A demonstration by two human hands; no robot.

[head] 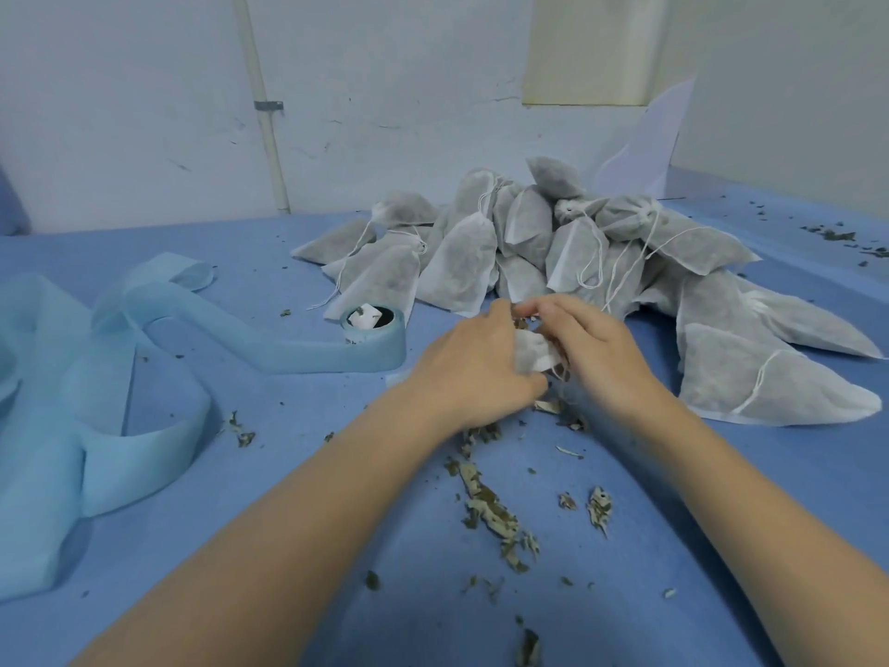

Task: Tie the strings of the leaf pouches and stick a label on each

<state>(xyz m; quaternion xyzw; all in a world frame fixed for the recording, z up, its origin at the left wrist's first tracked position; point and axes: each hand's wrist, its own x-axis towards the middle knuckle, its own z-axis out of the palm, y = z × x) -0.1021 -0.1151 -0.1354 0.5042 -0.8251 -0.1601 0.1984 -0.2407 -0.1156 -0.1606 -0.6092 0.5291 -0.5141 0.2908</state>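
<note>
Sitting between the two hands near the middle of the blue cloth-covered table (269,474), a small white non-woven leaf pouch (533,354) is crumpled and mostly hidden, only its pale upper part showing. The left hand (474,368) curls around the pouch from the left, its fingers bent over the fabric and its thumb side low near the table. The right hand (589,351) comes in from the right with its fingers curled toward the pouch's top, its fingertips (527,308) meeting those of the left hand above the fabric; whether they pinch a string there cannot be told, since the spot is blurred. Just under and in front of the hands lies a scatter of dry brownish-green leaf fragments (486,507), trailing toward the near edge between the forearms. Behind the hands and to the right rises a heap of filled grey-white drawstring pouches (524,238), thin white strings (596,262) hanging loose from several of them; the nearest pouches of the heap lie just beside the right hand. Left of the hands stands a roll of light blue non-woven tape (373,339), a bit of white paper tucked in its core, and its long unwound strip (144,339) loops across the left part of the table. More leaf crumbs (837,235) dot the far right of the surface, near a pale wall (385,89).
</note>
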